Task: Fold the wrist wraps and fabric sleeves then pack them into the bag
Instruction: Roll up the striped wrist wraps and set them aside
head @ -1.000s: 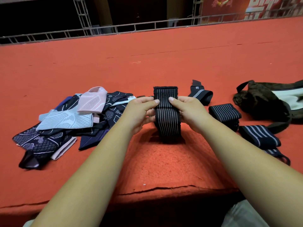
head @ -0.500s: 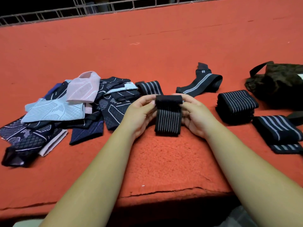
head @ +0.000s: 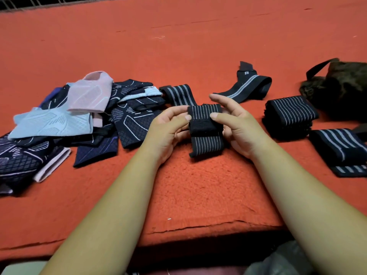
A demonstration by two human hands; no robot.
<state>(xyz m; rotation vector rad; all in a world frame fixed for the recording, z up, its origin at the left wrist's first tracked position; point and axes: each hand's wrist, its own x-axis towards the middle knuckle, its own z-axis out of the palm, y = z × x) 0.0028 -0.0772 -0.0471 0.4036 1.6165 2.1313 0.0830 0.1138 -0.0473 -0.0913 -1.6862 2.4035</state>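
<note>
Your left hand (head: 168, 129) and right hand (head: 239, 130) meet mid-frame, both clamped on the held wrist wrap (head: 206, 143), a black folded one with thin pale stripes. Each thumb lies on its front at the fold and the other fingers curl behind it, while your right forefinger juts out above its top edge. The wrap stands upright, its lower edge down at the red carpet (head: 178, 46). At left lies the heap of fabric sleeves (head: 79, 120), with a broad-striped wrap (head: 178, 94) just beside it. An unrolled wrap (head: 248, 88) lies above your right hand. Right of that hand sits a folded wrap (head: 290, 114), and another folded wrap (head: 341, 147) lies at the right edge. The dark bag (head: 341, 86) sits at upper right
</note>
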